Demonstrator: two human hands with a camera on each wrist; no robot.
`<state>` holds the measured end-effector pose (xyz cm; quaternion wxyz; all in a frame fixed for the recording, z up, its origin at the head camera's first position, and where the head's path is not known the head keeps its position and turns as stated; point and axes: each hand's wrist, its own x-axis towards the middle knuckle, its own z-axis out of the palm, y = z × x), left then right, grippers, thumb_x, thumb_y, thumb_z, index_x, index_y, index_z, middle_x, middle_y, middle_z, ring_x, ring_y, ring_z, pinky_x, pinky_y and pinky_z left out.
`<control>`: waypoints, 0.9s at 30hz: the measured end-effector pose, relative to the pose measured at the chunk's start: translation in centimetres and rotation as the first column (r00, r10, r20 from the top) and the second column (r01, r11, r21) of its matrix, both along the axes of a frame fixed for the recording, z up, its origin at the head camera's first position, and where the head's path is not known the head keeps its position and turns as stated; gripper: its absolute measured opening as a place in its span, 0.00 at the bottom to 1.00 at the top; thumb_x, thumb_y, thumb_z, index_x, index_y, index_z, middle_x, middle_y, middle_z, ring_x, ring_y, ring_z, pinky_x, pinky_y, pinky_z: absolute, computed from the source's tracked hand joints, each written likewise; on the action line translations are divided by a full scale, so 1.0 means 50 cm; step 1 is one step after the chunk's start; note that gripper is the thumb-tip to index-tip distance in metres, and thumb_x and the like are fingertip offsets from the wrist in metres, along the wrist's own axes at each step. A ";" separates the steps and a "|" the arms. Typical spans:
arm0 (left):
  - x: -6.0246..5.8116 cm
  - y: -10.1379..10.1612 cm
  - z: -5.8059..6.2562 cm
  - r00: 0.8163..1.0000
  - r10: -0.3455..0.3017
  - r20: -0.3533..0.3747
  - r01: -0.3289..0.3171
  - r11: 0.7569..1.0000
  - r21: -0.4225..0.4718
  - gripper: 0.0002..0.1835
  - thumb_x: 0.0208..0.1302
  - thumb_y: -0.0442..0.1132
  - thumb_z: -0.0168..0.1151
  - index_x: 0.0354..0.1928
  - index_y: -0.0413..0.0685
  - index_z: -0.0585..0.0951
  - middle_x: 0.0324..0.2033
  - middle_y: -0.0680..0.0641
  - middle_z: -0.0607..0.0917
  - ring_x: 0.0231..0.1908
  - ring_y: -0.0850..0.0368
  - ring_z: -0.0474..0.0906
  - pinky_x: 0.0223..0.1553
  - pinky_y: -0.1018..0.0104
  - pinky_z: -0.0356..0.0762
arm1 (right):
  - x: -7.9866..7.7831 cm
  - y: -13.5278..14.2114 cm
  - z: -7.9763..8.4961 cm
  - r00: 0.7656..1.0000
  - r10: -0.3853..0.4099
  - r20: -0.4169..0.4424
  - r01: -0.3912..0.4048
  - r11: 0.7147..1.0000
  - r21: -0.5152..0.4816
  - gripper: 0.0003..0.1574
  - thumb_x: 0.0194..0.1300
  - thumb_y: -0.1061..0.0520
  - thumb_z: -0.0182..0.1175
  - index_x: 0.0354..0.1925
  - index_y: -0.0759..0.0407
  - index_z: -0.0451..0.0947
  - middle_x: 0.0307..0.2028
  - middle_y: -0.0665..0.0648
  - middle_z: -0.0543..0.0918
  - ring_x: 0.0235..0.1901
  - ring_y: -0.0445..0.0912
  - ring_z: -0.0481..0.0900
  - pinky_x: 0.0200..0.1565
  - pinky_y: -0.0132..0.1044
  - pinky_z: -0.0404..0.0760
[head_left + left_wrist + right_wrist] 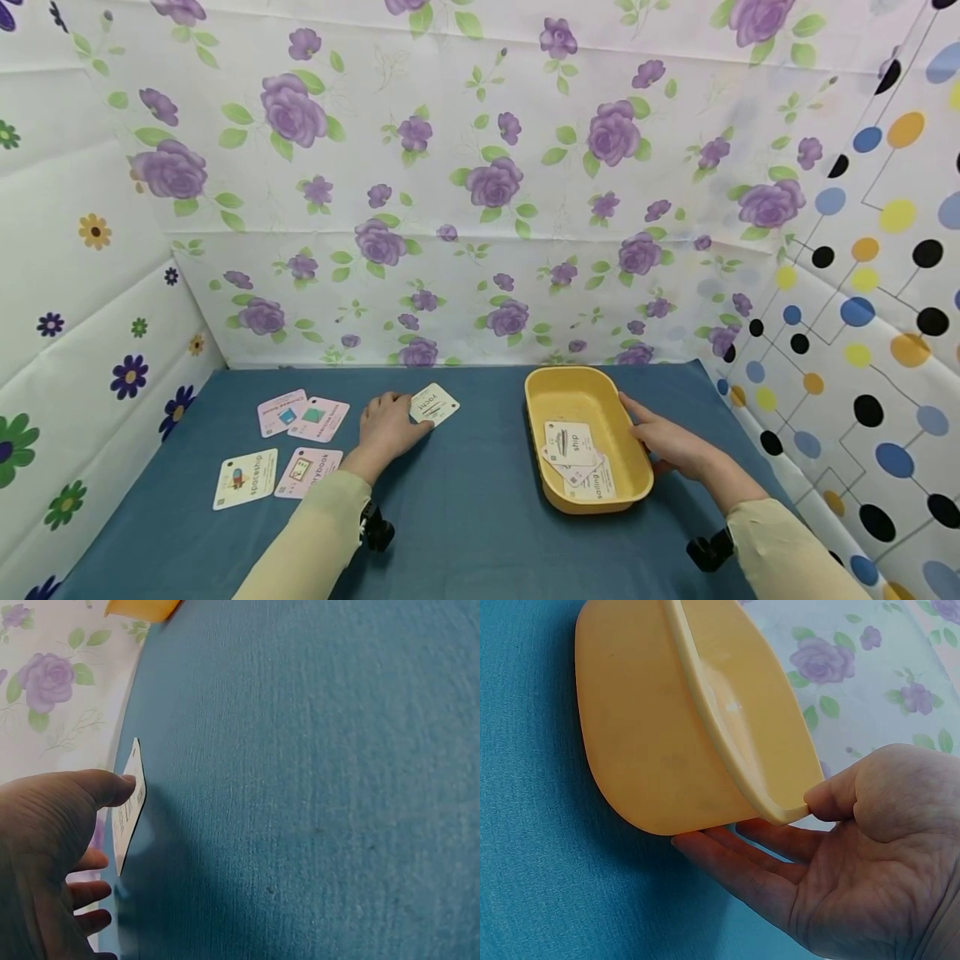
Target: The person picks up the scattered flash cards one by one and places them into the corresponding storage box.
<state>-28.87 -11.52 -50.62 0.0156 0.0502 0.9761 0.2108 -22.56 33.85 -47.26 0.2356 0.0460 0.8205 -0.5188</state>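
My left hand [387, 429] pinches a white flashcard [435, 406] marked "yacht", towards the back of the table. In the left wrist view the thumb lies on the face of this card [129, 806], and the other fingers are partly hidden behind it. On the right, my right hand [671, 442] grips the side of a yellow plastic basin [636, 462]. The right wrist view has the thumb on the basin's rim [769, 814] and the fingers under its outer wall. Several cards lie overlapping inside, with a "ship" card [570, 442] on top and a "sailing" card [596, 483] beneath.
Left of my left hand lie a "spaceship" card [245, 479], a pink card [307, 472] below two overlapping pink cards, one with a green picture [321, 419] and one with a blue picture [279, 411]. Patterned sheets enclose the blue-covered table [472, 533] at back and sides.
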 end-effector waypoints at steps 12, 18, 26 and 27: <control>-0.008 0.003 -0.010 1.000 0.015 0.027 -0.014 1.000 -0.007 0.43 0.67 0.60 0.66 0.73 0.35 0.68 0.70 0.30 0.66 0.69 0.29 0.59 0.68 0.33 0.56 | -0.002 0.001 -0.001 1.000 -0.004 -0.004 0.004 1.000 0.000 0.48 0.80 0.59 0.43 0.83 0.37 0.30 0.80 0.69 0.40 0.51 0.58 0.80 0.38 0.54 0.85; -0.010 0.004 -0.009 0.999 0.030 0.027 -0.030 0.999 -0.014 0.43 0.67 0.60 0.66 0.72 0.35 0.69 0.69 0.31 0.66 0.68 0.29 0.60 0.67 0.33 0.57 | -0.003 0.001 0.000 1.000 -0.008 0.005 0.008 1.000 0.000 0.47 0.80 0.59 0.43 0.83 0.36 0.30 0.80 0.69 0.40 0.50 0.58 0.81 0.38 0.54 0.85; -0.007 0.004 -0.009 0.999 0.043 0.023 -0.043 0.999 -0.031 0.43 0.67 0.61 0.66 0.71 0.35 0.70 0.69 0.31 0.66 0.68 0.30 0.61 0.67 0.34 0.58 | -0.002 0.000 0.000 1.000 -0.005 0.004 0.005 1.000 0.006 0.48 0.80 0.59 0.43 0.83 0.37 0.30 0.80 0.69 0.38 0.55 0.60 0.79 0.38 0.54 0.85; -0.007 0.004 -0.009 0.999 0.045 0.020 -0.044 0.999 -0.031 0.43 0.67 0.61 0.66 0.71 0.35 0.70 0.69 0.31 0.67 0.68 0.30 0.61 0.67 0.34 0.58 | -0.001 0.000 -0.001 1.000 -0.002 0.002 0.002 1.000 0.007 0.48 0.80 0.59 0.43 0.83 0.37 0.30 0.80 0.70 0.38 0.55 0.60 0.79 0.38 0.54 0.85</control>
